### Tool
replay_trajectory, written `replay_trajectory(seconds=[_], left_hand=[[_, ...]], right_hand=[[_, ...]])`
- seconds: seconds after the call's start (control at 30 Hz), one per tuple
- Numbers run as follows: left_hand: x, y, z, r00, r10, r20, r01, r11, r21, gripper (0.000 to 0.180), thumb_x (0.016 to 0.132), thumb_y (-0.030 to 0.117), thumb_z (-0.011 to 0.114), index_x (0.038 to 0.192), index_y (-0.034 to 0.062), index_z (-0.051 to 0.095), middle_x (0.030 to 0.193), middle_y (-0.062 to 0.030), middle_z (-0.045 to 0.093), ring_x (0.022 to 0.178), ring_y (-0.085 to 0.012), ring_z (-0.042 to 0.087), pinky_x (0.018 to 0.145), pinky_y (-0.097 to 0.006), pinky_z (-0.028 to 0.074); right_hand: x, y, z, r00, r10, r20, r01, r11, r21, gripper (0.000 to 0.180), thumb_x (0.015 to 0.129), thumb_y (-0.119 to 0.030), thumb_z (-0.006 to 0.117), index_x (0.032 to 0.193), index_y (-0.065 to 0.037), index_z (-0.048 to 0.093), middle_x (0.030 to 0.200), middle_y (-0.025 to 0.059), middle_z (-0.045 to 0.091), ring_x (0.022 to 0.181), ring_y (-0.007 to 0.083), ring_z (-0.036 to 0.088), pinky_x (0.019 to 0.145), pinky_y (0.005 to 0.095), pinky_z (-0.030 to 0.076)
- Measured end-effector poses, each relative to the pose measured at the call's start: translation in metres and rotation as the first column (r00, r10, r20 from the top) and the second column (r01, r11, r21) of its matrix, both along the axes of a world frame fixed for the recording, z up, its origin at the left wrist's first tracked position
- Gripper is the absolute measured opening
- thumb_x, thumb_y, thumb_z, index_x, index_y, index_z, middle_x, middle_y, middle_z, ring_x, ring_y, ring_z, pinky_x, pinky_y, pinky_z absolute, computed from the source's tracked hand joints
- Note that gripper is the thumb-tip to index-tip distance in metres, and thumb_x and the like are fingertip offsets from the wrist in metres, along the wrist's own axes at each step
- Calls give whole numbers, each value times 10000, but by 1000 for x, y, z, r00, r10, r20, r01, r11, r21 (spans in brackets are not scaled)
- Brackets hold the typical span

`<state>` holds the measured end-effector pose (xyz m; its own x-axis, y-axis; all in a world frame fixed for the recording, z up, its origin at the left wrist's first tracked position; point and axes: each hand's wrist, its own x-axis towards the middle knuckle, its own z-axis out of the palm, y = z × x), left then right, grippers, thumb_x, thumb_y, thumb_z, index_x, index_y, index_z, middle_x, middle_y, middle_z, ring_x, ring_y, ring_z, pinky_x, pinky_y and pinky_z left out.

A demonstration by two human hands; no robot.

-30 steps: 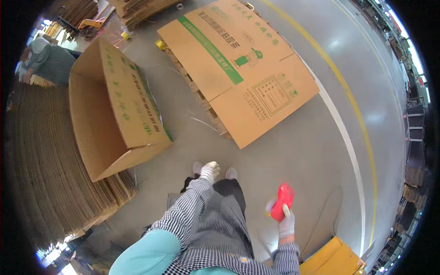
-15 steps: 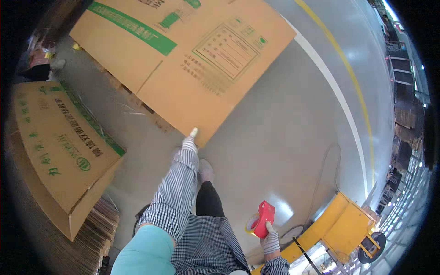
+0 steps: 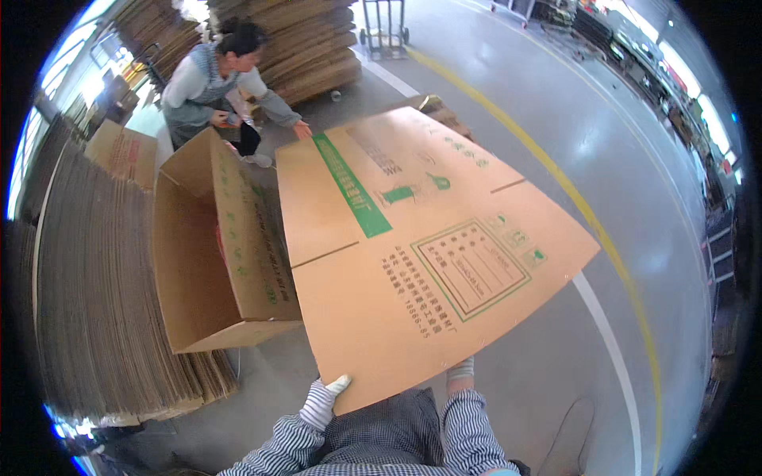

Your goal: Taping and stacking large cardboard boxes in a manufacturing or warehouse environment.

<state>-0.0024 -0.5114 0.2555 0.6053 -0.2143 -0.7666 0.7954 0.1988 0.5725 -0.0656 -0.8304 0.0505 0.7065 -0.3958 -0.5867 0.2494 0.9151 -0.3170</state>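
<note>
1. Our left grip (image 3: 323,401), a white and grey striped knit glove, is clamped on the sheet's nearest corner, thumb on top. Our right grip (image 3: 460,370), in a similar glove, passes under the near edge; its fingers are hidden, so we cannot tell whether it is closed.
2. The large, flat, brown cardboard sheet with green print (image 3: 341,309) lies ahead of both grips, its long axis seemingly running forward, away from us; our left grip is nearer its left edge.
3. Ahead and left of our left grip, an open brown cardboard box (image 3: 258,238) crowds that edge.
4. Farther left rises a tall stack of flattened brown cardboard (image 3: 99,293).
5. Farthest ahead of our left grip, a co-worker's hand (image 3: 302,129) is at the sheet's far-left corner; contact is unclear.
</note>
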Motion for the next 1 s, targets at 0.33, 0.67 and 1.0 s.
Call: replay_trajectory(seconds=[0.33,0.67,1.0], left_hand=[[-13,18,32,964,-48,260,34,998,57,437,867,298,735,1145,-23,634,1023,-109,698,916,-187,656,787,-305,549],[-4,132,28,624,-188,759,-542,595,593,588,810,257,747,1300,25,518,1345,-199,517,1235,-339,494,1052,-430,409],[-5,176,210,166,-322,932,12,946,325,939,785,338,775,1495,8,258,1523,-316,224,1439,-375,225,1158,-425,231]], right_hand=[[73,-23,60,988,150,-48,-156,973,-169,516,946,-302,599,1375,-63,441,1335,120,524,1182,277,522,1027,418,433],[165,62,197,968,221,115,-153,891,-427,515,934,-286,619,1360,-51,451,1284,121,551,1138,283,544,989,401,457],[213,283,444,742,430,514,-50,800,-598,514,923,-271,640,1345,-40,461,1234,122,579,1094,289,566,951,384,482]])
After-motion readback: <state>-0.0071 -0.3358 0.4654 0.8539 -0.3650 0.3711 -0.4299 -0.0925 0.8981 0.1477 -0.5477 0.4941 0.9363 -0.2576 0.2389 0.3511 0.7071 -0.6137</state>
